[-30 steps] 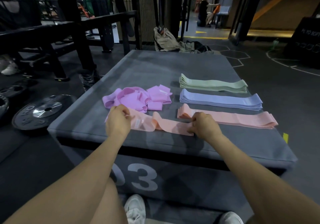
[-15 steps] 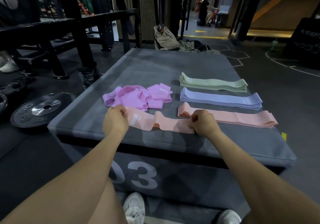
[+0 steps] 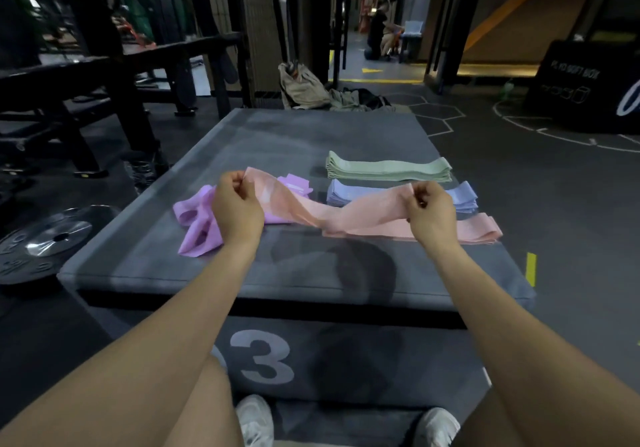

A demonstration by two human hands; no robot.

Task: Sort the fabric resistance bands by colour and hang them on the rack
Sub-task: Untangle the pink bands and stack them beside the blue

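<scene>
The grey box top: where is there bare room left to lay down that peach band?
The near strip of the grey box, in front of both hands, is bare, as is the far half beyond the green stack. The middle is crowded: pink heap on the left; green, blue stack and peach stack on the right. Left hand and right hand hold the peach band above.

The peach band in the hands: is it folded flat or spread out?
Spread out but twisted. The left hand and right hand pinch the ends of the peach band, and its middle sags.
</scene>
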